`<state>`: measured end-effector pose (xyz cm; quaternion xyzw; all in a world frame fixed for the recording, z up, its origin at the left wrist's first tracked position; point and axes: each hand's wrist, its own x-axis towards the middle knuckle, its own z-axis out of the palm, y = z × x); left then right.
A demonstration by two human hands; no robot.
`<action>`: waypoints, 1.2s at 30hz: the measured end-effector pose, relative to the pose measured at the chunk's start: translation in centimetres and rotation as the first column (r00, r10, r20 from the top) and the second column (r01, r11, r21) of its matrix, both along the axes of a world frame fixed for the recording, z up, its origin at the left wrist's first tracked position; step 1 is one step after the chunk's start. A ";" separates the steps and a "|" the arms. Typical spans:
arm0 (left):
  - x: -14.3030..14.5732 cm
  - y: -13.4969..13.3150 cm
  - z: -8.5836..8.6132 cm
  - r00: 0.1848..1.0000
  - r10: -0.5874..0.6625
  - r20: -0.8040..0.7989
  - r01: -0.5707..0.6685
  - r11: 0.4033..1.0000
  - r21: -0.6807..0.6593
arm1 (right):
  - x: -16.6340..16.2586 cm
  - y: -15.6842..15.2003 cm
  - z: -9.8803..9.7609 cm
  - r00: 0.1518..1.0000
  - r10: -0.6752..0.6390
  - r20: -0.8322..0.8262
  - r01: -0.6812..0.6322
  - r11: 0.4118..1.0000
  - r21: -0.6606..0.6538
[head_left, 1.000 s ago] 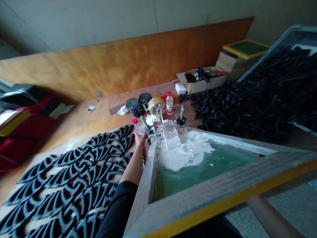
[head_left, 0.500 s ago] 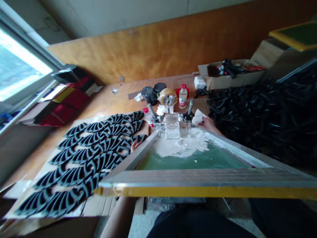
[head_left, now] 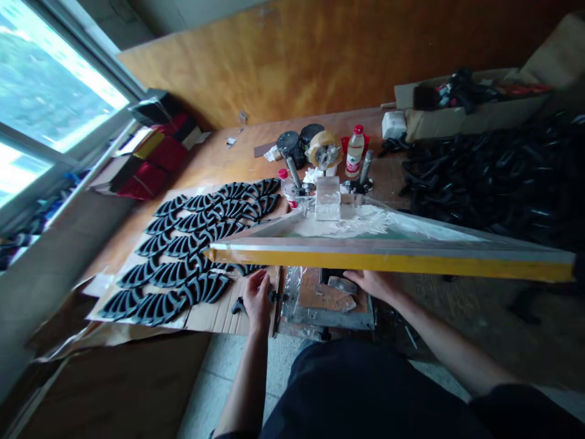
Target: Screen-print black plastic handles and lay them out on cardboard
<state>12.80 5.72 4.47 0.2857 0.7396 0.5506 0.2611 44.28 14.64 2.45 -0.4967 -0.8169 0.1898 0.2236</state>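
Note:
A screen-printing frame (head_left: 388, 258) with a yellow-taped front edge is tilted up over a small work platform (head_left: 333, 317). White paste (head_left: 365, 219) lies on its mesh. My left hand (head_left: 257, 297) is closed beside the platform's left edge, its curled fingers on a black curved plastic part (head_left: 238, 306) that is partly hidden behind it. My right hand (head_left: 372, 284) reaches beneath the frame's front edge from the right. Its fingertips close on the edge of a black part (head_left: 329, 275) on the platform; the frame hides some of both.
Rows of black curved parts (head_left: 159, 274) cover the cardboard at left. A heap of black parts (head_left: 493, 177) lies at right, before an open carton (head_left: 475, 116). Behind the frame stand a clear bottle (head_left: 354, 152), a tape roll (head_left: 324, 149), dark cans (head_left: 290, 148) and metal posts.
The frame's front edge has risen relative to the platform, which now shows below it. My right hand has left the frame's far right side, where it held something white, and moved underneath. My left hand came nearer.

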 end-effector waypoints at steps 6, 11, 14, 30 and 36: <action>2.8 1.8 1.6 0.982 -0.181 -0.050 0.179 0.983 -0.042 | -2.9 -2.7 -0.5 0.967 -0.085 0.240 0.083 0.996 0.019; 3.0 1.5 1.6 0.979 -0.206 -0.007 0.205 0.979 -0.008 | 3.0 -3.2 -0.8 0.889 -0.384 0.249 0.382 0.922 0.058; 3.0 1.0 1.2 0.978 -0.208 0.009 0.208 0.978 -0.013 | 8.5 -4.0 -2.2 0.799 -0.449 0.399 0.474 0.880 0.041; 3.6 2.2 4.1 0.957 -0.287 -0.043 0.289 0.954 0.077 | 15.1 6.4 2.4 0.733 -0.385 0.560 0.477 0.879 -0.020; 2.3 3.2 4.9 0.960 -0.274 -0.051 0.278 0.948 0.151 | 5.8 0.6 3.1 0.978 -0.204 -0.053 0.200 0.977 -0.067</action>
